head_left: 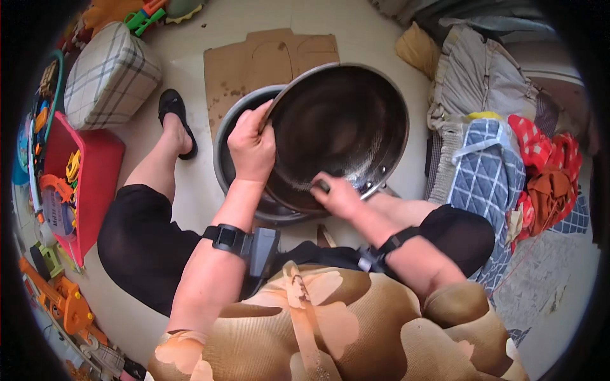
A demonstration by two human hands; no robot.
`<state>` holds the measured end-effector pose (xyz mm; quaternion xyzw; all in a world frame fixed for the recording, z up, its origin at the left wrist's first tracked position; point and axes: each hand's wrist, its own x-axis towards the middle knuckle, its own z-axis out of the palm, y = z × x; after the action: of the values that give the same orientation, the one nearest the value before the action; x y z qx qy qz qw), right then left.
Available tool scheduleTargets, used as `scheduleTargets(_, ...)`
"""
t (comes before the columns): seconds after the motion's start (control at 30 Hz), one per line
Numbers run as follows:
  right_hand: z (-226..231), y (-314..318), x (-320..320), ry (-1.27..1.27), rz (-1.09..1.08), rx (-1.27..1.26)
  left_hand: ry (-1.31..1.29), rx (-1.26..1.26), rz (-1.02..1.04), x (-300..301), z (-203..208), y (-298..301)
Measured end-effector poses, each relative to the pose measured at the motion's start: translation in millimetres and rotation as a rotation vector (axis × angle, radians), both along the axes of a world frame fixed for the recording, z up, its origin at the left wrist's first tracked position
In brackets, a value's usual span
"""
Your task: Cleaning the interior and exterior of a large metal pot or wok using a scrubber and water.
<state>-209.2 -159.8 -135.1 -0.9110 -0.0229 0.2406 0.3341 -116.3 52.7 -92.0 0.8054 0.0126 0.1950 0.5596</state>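
Note:
A large wok (337, 127) with a dark, wet-looking inside is tilted up over a wide metal basin (222, 152). My left hand (252, 143) is closed round the wok's left rim. Inside the wok, low and near its rivets, my right hand (337, 195) is closed with its fingers against the surface. A small dark piece shows between those fingers, but its kind is too blurred to name. Part of the wok's handle shows beside my right leg, below the rivets. The wok hides most of the basin's inside.
Stained cardboard (235, 70) lies on the floor beyond the basin. To the left are a plaid stool (111, 79) and a red bin (101, 165) with toys. Clothes and a blue checked cloth (486, 165) are heaped on the right. My legs flank the basin.

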Motion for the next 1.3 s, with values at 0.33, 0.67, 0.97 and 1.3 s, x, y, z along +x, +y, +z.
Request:
scheduleTargets(0.33, 9, -8, 20, 0.042, -0.044, -0.037, 0.072, -0.032, -0.030, 4, 1, 1)
scheduleTargets(0.67, 11, -30, 38, 0.029, -0.060, -0.236, -0.052, -0.014, -0.014, 0, 2, 4)
scheduleTargets(0.97, 11, -14, 25, 0.042, -0.011, -0.104, -0.033, -0.010, 0.027, 8, 4, -1)
scheduleTargets(1.3, 1, -3, 12, 0.088, 0.047, 0.099, 0.001, -0.068, 0.019, 9, -7, -2)
